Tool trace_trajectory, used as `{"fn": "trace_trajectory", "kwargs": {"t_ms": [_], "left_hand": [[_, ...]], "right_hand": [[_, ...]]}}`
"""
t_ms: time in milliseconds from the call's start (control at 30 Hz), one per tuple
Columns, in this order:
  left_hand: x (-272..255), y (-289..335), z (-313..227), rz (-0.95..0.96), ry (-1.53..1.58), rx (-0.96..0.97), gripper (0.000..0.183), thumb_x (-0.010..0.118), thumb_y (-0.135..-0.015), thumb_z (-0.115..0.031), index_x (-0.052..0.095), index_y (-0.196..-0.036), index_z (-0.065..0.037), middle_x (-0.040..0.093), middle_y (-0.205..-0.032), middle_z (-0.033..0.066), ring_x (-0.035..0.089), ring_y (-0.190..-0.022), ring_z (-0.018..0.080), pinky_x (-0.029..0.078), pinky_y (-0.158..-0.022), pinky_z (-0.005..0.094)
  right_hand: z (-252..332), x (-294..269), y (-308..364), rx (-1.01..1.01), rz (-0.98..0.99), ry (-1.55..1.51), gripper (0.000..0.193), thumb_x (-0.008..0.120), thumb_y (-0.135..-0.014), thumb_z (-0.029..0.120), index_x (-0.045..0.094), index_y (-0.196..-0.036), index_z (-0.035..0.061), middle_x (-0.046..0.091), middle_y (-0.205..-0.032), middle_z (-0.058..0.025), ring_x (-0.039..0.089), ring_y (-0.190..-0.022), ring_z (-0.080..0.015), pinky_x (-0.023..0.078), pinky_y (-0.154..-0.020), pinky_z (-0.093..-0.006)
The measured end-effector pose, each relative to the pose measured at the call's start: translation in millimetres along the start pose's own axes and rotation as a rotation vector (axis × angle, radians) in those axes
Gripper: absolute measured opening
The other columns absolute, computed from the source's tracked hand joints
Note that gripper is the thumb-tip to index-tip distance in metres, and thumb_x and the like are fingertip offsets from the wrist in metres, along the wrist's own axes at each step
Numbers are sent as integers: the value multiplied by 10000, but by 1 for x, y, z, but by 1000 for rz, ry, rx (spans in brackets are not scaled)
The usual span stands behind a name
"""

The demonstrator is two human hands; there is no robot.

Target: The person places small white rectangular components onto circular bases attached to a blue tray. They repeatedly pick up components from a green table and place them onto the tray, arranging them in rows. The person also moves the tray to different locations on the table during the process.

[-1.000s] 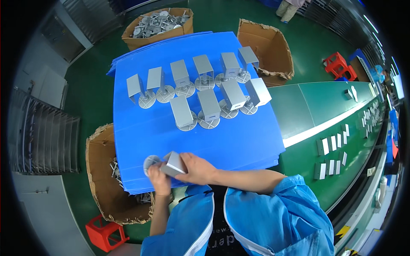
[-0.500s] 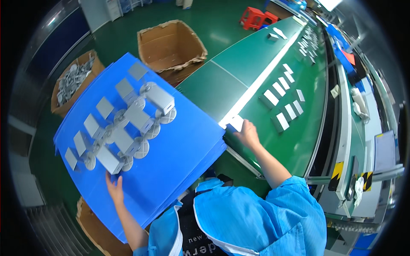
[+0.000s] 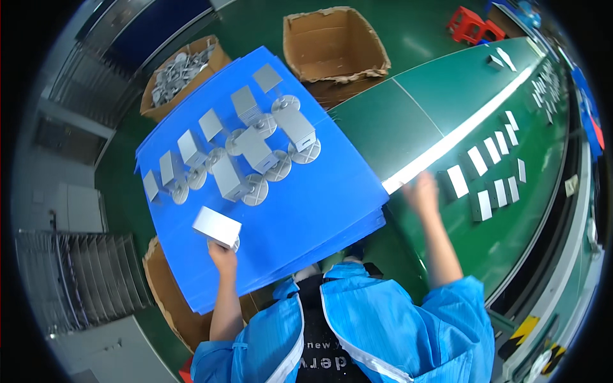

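My left hand (image 3: pixel 223 254) is closed on a silver box-shaped housing (image 3: pixel 217 225), gripping it from below just above the blue sheet (image 3: pixel 300 223). Part of a round grey disc shows under that housing. Farther up the sheet stand several similar housings with round ribbed discs (image 3: pixel 255 189), the nearest housing (image 3: pixel 230 179) lying just beyond the held one. My right hand (image 3: pixel 421 191) is over the near end of the green conveyor belt (image 3: pixel 447 242), smeared by motion, and I see nothing in it. Close to its right sits a white-faced housing (image 3: pixel 457 181).
Several housings (image 3: pixel 500 193) stand in two rows on the belt, with more farther along. A cardboard box of grey parts (image 3: pixel 220 59) and an open cardboard box (image 3: pixel 300 45) stand beyond the sheet. Another cardboard box (image 3: pixel 163 281) is under its left side. Red stools (image 3: pixel 469 25) are far off.
My left hand has taken the nearest housing off the group and lifted it toward me. My right hand has let go of its housing, which now stands at the near end of a belt row.
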State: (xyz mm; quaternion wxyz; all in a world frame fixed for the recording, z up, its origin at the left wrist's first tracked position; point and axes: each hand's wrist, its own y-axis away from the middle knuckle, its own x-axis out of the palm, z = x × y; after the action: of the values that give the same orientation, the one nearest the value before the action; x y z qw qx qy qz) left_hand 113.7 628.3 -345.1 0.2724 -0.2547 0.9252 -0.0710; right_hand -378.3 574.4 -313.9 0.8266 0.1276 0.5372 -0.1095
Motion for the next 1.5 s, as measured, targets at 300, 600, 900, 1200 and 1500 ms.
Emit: {"fn": "trace_trajectory", "kwargs": {"t_ms": [300,600,900,1200,1500], "left_hand": [[43,68,-82,286,179,-90,241,543,-763,-142,583,-939,17,578,-866,170,543,-800,322,408,-733,399],[-85,5,8,38,-629,390,278,545,-786,-116,574,-1045,-18,601,-886,132,568,-796,288,443,-724,385],[-113,-58,4,105,-642,-31,561,652,-768,-207,418,-1213,41,462,-1226,196,439,-1147,278,345,-954,376],[94,-82,12,339,86,-235,366,673,-728,-132,560,-1045,12,589,-1041,134,563,-948,224,430,-811,336],[88,10,-24,375,-23,255,309,562,-753,-174,566,-1018,-15,589,-963,147,552,-907,288,420,-767,373]], "right_hand": [[192,20,110,-813,560,-646,643,718,-642,244,378,-1107,-42,508,-978,-219,511,-932,-375,423,-784,-431],[126,-31,102,-490,343,-623,451,688,-651,178,479,-1014,9,520,-1006,-178,499,-974,-336,423,-821,-403],[-173,-39,73,637,-103,263,631,754,-614,212,451,-1162,137,546,-1094,-113,541,-990,-314,450,-797,-471],[-19,-10,53,20,-120,2,592,676,-718,269,419,-1181,3,507,-1119,-211,487,-1045,-343,411,-860,-427],[204,35,108,-524,310,-623,796,715,-664,304,296,-1255,-27,437,-1157,-250,452,-1068,-387,401,-886,-400]]}}
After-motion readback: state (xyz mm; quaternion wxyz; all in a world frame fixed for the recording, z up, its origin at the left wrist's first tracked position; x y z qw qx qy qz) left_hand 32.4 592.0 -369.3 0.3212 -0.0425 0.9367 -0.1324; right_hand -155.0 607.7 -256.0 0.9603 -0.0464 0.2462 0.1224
